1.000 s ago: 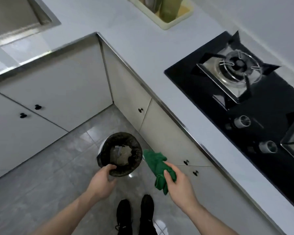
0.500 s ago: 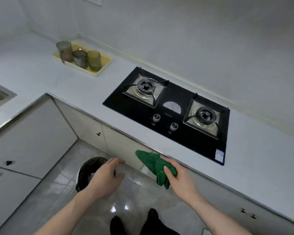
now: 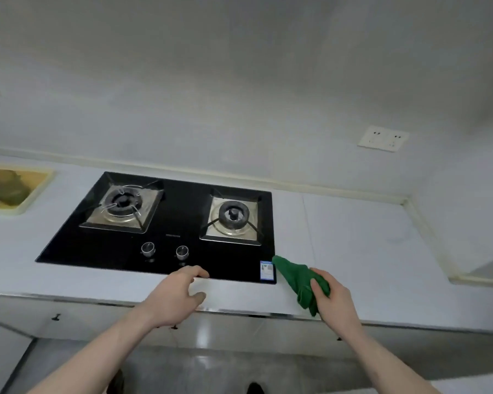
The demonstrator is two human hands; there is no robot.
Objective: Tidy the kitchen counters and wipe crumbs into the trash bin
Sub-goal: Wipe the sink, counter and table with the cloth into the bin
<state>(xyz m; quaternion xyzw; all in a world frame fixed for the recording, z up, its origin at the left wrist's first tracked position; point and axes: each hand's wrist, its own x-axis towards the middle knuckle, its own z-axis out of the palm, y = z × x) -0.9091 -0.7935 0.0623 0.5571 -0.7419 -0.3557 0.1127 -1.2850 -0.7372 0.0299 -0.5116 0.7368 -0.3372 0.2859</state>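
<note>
The crumpled green microfibre cloth [image 3: 298, 280] is pinched in the right hand [image 3: 335, 301], thumb over it, above the pale counter [image 3: 353, 237] just right of the black glass two-burner hob [image 3: 177, 223]. Its long axis slants, tip pointing up-left toward the hob's labelled corner. The left hand [image 3: 174, 297] hangs loosely curled, holding nothing, over the counter's front edge. A yellow tray [image 3: 26, 194] at far left holds greenish glasses [image 3: 6, 187].

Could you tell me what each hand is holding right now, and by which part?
The right hand grips the green cloth by its bunched lower end; the free end points toward the stove. The left hand holds nothing.
</note>
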